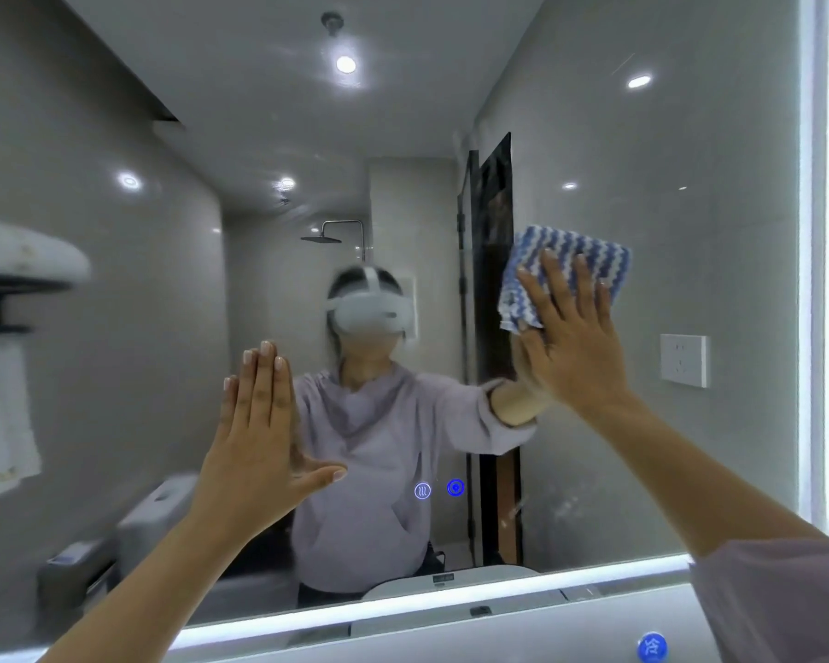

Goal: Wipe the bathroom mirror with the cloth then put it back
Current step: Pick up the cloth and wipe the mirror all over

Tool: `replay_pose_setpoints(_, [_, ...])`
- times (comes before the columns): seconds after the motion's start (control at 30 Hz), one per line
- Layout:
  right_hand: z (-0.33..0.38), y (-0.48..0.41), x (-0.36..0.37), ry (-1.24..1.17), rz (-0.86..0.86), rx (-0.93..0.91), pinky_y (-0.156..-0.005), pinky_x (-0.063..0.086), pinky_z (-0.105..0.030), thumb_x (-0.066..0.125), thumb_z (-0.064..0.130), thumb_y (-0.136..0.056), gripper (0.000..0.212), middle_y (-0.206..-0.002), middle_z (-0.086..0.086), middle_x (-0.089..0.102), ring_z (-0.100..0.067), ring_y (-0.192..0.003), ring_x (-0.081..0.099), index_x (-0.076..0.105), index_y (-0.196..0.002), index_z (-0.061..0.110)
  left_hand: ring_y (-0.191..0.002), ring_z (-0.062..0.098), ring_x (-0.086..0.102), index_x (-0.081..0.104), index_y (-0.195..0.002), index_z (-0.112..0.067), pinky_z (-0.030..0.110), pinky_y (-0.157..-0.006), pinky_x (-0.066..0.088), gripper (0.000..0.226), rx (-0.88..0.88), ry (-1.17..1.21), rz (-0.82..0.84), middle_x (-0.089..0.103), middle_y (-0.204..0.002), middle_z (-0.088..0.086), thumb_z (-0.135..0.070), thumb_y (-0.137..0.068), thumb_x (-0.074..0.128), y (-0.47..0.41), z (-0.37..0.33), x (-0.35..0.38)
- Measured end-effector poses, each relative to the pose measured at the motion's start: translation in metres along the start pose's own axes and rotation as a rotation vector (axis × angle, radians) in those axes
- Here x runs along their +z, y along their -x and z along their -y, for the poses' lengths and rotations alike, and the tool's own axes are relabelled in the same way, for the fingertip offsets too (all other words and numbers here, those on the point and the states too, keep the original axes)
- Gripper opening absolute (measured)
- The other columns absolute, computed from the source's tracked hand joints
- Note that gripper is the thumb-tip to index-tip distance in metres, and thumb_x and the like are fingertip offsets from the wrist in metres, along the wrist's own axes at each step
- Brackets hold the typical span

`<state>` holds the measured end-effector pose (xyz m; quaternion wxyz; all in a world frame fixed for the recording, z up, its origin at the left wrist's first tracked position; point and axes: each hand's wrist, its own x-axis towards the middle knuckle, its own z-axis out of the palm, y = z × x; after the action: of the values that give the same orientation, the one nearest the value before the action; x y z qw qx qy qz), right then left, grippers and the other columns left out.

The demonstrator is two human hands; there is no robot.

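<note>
Lilac sleeve (781, 605) of the right arm sits closest, low at the corner. Mirror (690, 232) fills the view. Right hand (570, 342) lies flat on it, fingers (558, 289) straight and spread, pressing the cloth (570, 251) against the glass. The cloth sticks out above the fingertips. Left hand (259, 437) is raised flat — fingers together, thumb out, holding nothing. Two blue icons (455, 487) glow just right of that thumb.

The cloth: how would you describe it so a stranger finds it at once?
Look at the big lit mirror, right of the person's reflection. There the right hand presses a cloth flat on the glass. It alone has blue and white wavy stripes.
</note>
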<state>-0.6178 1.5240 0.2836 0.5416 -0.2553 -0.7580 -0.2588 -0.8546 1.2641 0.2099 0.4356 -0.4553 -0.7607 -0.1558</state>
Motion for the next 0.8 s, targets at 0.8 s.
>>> replay_pose_setpoints(0.8, [0.144,-0.038,0.001,-0.097,0.066,-0.084,-0.114,-0.022,-0.047,0.020,0.046,-0.098,0.060,-0.160,0.004,-0.014,-0.031,-0.146,-0.018,-0.005,-0.152,0.034,-0.145,0.035,-0.011,-0.006,-0.145,0.007,0.047,-0.117,-0.001,0.133,0.025,0.014,-0.026,-0.013,-0.156,0.022,-0.088,-0.062,0.035,0.000,0.001,0.004])
